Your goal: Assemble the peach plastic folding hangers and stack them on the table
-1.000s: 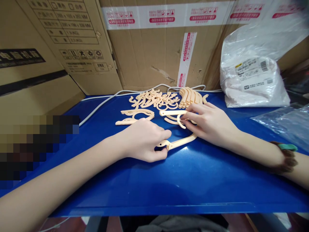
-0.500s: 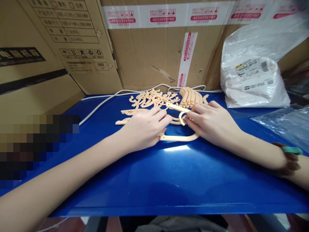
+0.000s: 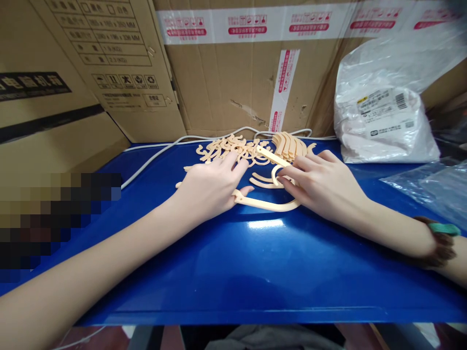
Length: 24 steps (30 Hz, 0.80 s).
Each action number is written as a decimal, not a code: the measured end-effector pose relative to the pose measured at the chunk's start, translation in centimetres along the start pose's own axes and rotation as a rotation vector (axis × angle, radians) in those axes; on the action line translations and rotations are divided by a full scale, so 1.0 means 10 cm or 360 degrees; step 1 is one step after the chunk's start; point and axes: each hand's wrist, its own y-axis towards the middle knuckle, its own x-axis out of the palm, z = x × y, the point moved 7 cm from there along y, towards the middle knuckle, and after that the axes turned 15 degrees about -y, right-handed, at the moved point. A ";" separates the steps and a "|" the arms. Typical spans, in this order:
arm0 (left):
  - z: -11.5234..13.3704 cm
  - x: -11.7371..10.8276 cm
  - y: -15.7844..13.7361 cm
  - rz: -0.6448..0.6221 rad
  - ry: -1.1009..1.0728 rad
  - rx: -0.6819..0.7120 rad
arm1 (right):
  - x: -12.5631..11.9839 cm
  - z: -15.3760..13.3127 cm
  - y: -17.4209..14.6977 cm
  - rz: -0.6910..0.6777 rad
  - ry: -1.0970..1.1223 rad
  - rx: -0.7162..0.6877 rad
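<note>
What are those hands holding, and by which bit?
The right hand holds a cream hanger by its middle, near the hook. The left hand is at the hanger's nearer end; whether it grips cannot be told.

Bright glare streak (white) on blue tabletop

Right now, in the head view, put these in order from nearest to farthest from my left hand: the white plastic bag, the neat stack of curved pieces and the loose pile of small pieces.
1. Loose pile of small pieces: just beyond your left hand.
2. Neat stack of curved pieces: right of that pile.
3. White plastic bag: far right.
</note>
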 end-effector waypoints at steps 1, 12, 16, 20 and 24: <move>-0.01 0.01 0.00 -0.0044 0.0001 -0.0034 | 0.00 0.00 0.00 -0.0004 0.0003 -0.0004; 0.00 0.22 -0.02 -0.0287 -0.0212 0.0039 | 0.05 -0.05 -0.01 -0.0053 0.0054 -0.0031; 0.08 0.29 -0.05 -0.0401 -0.0626 0.0211 | 0.06 -0.05 0.00 -0.0071 0.0067 -0.0020; 0.12 0.24 -0.07 -0.0362 -0.0975 0.0296 | 0.05 -0.04 0.00 -0.0048 0.0051 -0.0020; 0.12 0.23 -0.06 -0.0327 -0.1005 0.0322 | 0.04 -0.04 -0.01 -0.0015 0.0024 -0.0032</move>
